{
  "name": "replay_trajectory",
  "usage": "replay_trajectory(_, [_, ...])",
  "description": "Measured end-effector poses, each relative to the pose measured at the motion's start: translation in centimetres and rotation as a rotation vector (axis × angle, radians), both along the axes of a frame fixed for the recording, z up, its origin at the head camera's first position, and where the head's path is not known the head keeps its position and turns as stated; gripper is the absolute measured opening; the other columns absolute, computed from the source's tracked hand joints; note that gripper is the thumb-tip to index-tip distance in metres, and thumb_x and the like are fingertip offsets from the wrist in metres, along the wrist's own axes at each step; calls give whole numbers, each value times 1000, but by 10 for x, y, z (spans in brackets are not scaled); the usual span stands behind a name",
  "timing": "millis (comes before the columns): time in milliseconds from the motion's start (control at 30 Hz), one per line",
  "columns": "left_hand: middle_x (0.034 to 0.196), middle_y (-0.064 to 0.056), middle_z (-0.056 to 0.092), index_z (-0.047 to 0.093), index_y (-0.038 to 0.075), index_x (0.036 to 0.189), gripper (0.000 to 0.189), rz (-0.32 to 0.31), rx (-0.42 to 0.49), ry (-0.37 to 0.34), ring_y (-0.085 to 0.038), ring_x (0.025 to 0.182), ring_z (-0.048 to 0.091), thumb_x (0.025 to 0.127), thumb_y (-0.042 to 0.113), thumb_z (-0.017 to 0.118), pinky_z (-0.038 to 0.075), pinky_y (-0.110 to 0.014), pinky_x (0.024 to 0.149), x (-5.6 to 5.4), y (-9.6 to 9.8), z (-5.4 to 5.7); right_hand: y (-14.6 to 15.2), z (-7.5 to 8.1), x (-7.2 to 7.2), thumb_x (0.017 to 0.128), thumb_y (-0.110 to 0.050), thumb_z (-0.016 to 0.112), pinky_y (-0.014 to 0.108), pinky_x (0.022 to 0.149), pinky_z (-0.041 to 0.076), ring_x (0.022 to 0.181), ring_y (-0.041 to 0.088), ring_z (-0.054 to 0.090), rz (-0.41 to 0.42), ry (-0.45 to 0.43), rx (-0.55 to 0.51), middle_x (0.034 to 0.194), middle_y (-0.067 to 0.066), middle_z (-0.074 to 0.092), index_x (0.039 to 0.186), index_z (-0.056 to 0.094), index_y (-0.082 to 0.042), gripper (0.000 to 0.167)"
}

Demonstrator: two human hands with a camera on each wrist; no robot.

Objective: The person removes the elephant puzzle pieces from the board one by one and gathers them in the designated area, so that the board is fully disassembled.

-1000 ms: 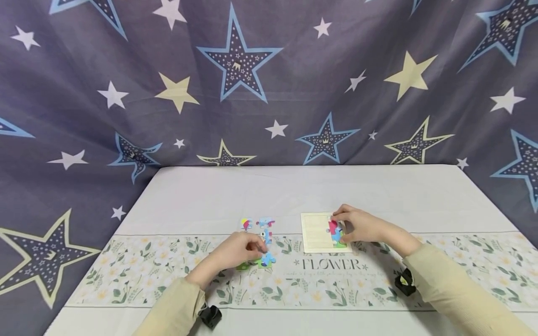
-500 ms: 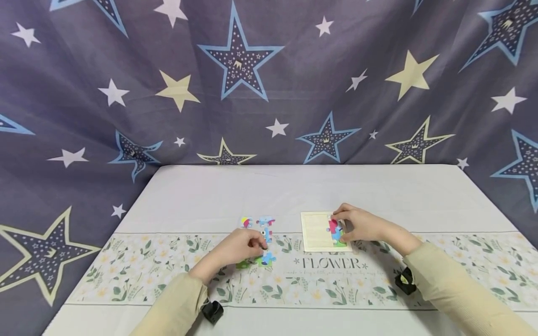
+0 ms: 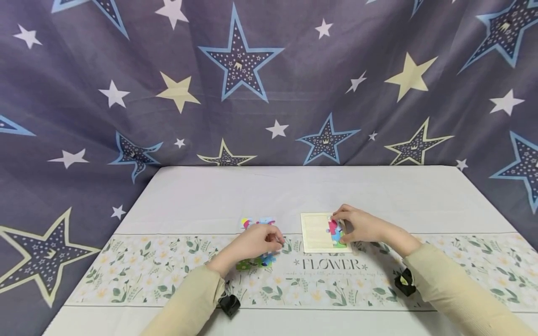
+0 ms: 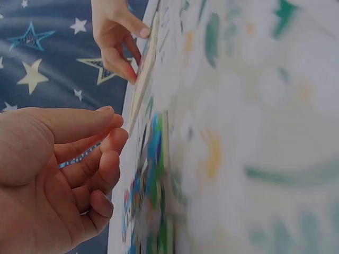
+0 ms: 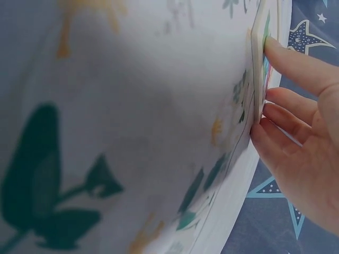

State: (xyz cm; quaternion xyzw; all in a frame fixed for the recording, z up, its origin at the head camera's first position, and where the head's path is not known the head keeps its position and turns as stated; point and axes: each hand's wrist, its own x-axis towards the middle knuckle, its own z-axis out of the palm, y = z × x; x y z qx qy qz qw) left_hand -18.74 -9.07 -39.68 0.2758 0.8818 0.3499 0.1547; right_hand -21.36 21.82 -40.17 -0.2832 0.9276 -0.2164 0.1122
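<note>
My left hand (image 3: 256,242) is above loose jigsaw pieces (image 3: 257,263), covering some of them. In the left wrist view its fingers (image 4: 103,166) are loosely bent, the thumb is close to the index fingertip, and no piece shows between them. To the right lies a pale wooden puzzle board (image 3: 315,233). A column of jigsaw pieces (image 3: 336,233) in red, blue and green fills its right part. My right hand (image 3: 357,224) spans that side, thumb near the front and fingertips at the back; in the right wrist view its fingers (image 5: 286,103) grip the board's edge.
More loose pieces (image 3: 246,222) lie behind the left hand. A white cloth (image 3: 235,191) with a printed flower band covers the table. Behind it hangs a dark curtain (image 3: 294,88) with stars. Black wrist cameras (image 3: 230,305) sit under both sleeves.
My left hand has moved right and slightly away from me, off the nearest loose pieces and over the middle ones. The right hand and the board have stayed in place.
</note>
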Motion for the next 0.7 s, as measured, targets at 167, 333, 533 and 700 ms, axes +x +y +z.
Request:
replay_trajectory(167, [72, 4, 57, 66, 12, 95, 11, 6, -3, -17, -9, 52, 48, 87, 16, 60, 42, -24, 51, -7, 16, -3, 0, -4, 0, 72, -20, 76, 45, 94, 39, 108, 26, 49, 3, 19, -15, 119, 10, 48, 122, 53, 1, 59])
replay_trajectory(333, [73, 4, 57, 66, 14, 96, 11, 4, 3, -17, -9, 55, 47, 87, 17, 60, 42, -24, 53, -13, 28, -8, 0, -5, 0, 72, -20, 75, 48, 97, 36, 116, 33, 45, 0, 13, -28, 124, 14, 45, 124, 50, 3, 62])
replay_trajectory(533, [75, 4, 58, 66, 15, 98, 12, -15, 20, -44, -11, 58, 48, 88, 17, 59, 41, -24, 53, -17, 44, -7, 1, -6, 0, 73, -19, 75, 48, 98, 36, 117, 33, 44, -11, 10, -38, 127, 15, 44, 125, 48, 5, 63])
replay_trajectory(700, [74, 5, 58, 66, 14, 96, 11, -22, 21, -43, -9, 59, 49, 87, 17, 60, 41, -22, 53, -21, 59, -4, 2, -5, 2, 74, -18, 74, 49, 97, 36, 116, 34, 45, -9, 16, -53, 127, 17, 44, 124, 48, 6, 61])
